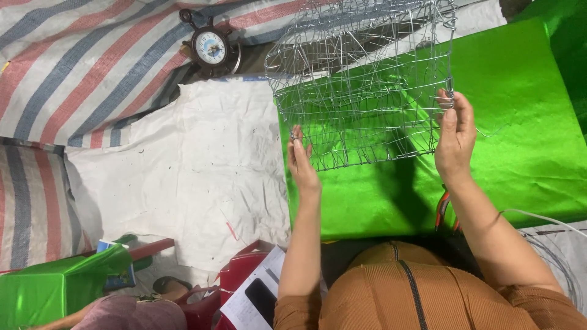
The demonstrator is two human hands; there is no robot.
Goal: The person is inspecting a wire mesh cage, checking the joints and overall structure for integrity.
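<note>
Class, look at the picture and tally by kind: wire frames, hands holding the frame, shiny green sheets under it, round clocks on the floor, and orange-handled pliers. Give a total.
Wire frames: 1
Hands holding it: 2, left hand and right hand
Shiny green sheets under the frame: 1
Round clocks: 1
Orange-handled pliers: 1, mostly hidden by the right arm
Total: 6

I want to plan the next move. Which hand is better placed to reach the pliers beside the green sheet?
Probably the right hand. It grips the wire frame at its right edge, and the red-handled pliers lie just below that wrist. The left hand holds the frame's lower left corner, farther away.
</note>
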